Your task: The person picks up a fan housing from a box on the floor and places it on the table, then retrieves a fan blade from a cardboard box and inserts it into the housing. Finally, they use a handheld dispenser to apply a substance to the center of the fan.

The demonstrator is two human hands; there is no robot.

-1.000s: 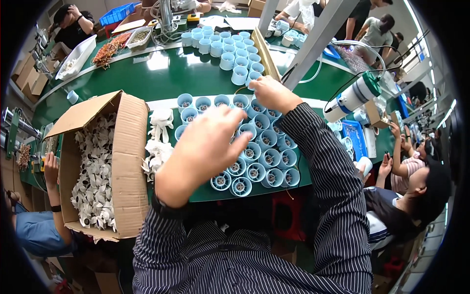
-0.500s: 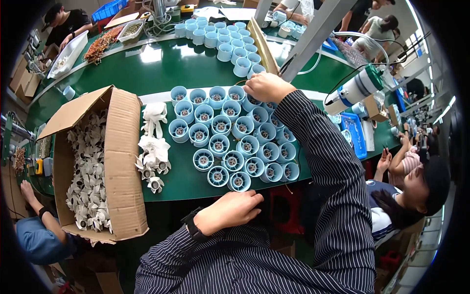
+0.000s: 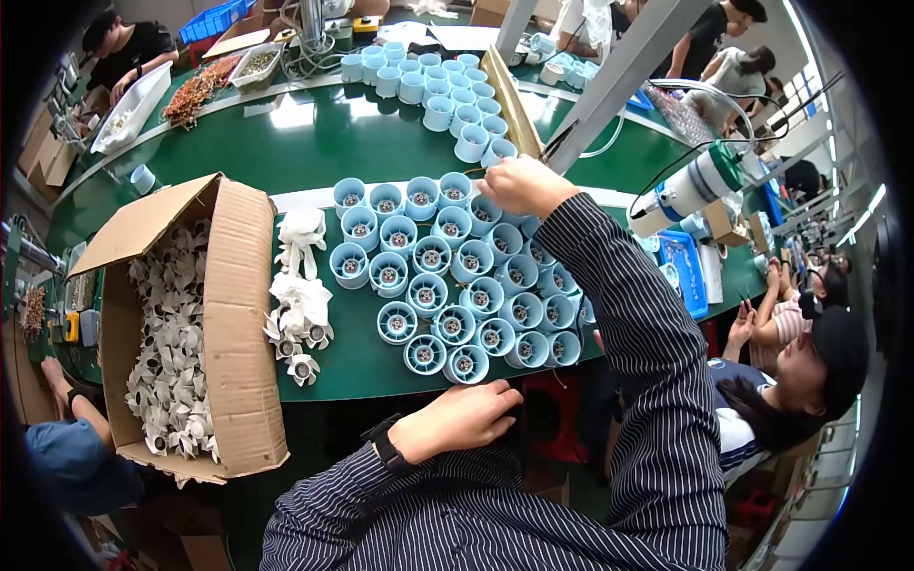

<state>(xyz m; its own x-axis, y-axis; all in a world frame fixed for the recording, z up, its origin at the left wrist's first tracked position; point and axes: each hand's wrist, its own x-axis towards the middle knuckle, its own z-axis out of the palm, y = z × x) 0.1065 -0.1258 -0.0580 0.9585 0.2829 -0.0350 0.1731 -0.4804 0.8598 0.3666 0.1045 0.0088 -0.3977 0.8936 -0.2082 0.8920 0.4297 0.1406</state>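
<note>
Over pale-blue fan housings (image 3: 447, 285), right hand (image 3: 522, 186) reaches (fingers curled).

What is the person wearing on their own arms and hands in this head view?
Both arms are covered by long sleeves of a dark shirt with thin pale pinstripes. The left hand is bare, with a black band like a watch strap at the wrist, just past the cuff. The right hand is bare too, without gloves; its cuff reaches the wrist.

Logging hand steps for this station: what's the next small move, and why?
Probably bring the left hand up to the loose white impellers beside the blue housings: it hangs empty below the table edge, while the right hand already rests at the cluster's far edge.
</note>
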